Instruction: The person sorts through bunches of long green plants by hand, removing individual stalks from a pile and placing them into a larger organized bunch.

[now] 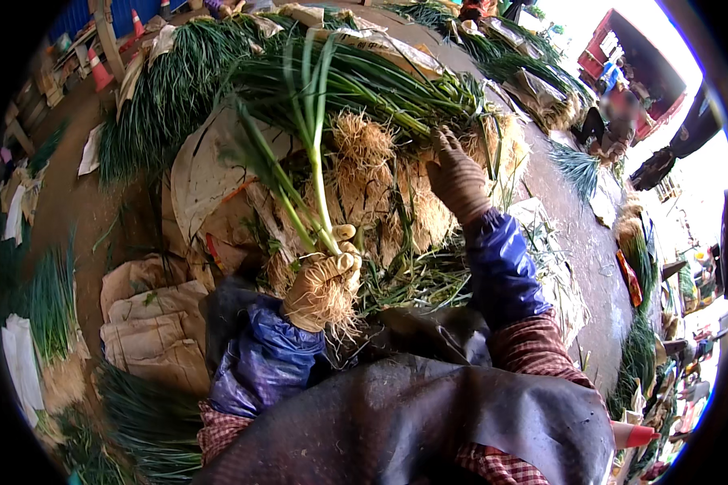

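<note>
Scallions (320,190), clasped in the left hand (317,281) near centre; long axis near-to-far, leaves (322,81) far, roots (323,304) near. Roots partly hide that hand; leftmost leaves blur. Right hand (461,182), fingers loosely extended, beside the far heap (364,81); contact unclear.

Left hand (309,293) partly behind roots (332,307), blurred head (622,106)

At the upper left, an orange-red traffic cone (100,71) is seen beside a wooden post (107,40), with a blue wall (66,19) set behind. Folded brown sacks (155,331) are piled on the floor (71,182) at the left. At the upper right, a co-worker (619,133) is seen before a large red container (659,73). Lower right, a red-and-white cone (637,435) is partly covered.
</note>
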Motion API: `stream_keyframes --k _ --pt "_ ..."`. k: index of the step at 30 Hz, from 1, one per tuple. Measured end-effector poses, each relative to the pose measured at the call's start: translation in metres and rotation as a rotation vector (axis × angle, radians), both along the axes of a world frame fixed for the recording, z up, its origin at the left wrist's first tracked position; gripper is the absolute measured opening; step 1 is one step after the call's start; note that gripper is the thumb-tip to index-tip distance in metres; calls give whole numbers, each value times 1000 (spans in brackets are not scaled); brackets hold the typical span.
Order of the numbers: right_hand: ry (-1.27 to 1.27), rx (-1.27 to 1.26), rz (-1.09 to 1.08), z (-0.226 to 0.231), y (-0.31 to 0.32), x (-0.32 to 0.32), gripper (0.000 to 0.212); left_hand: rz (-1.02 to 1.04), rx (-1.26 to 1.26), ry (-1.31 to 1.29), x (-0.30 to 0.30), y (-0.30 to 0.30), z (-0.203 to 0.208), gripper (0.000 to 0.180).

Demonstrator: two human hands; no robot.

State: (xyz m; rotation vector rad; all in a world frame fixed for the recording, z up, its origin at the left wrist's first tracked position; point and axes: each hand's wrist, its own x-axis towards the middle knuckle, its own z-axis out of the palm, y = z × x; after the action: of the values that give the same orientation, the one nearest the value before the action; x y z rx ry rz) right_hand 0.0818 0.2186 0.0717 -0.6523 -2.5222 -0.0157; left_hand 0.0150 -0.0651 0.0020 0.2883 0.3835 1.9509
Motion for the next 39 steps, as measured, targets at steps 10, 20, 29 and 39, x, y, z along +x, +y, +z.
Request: stream_keyframes --k 10,20,29,39 --pt "265 185 -214 54 30 6 59 -39 -75 118 -4 -7 -6 41" --pt "-311 -413 -397 62 196 -68 85 -7 -158 42 -6 -1 -4 35" --pt "-75 -370 -343 100 101 -62 64 17 -157 -10 -3 2 -15 31" --pt "248 26 74 46 46 -2 76 -19 -122 -46 -4 7 -20 26"
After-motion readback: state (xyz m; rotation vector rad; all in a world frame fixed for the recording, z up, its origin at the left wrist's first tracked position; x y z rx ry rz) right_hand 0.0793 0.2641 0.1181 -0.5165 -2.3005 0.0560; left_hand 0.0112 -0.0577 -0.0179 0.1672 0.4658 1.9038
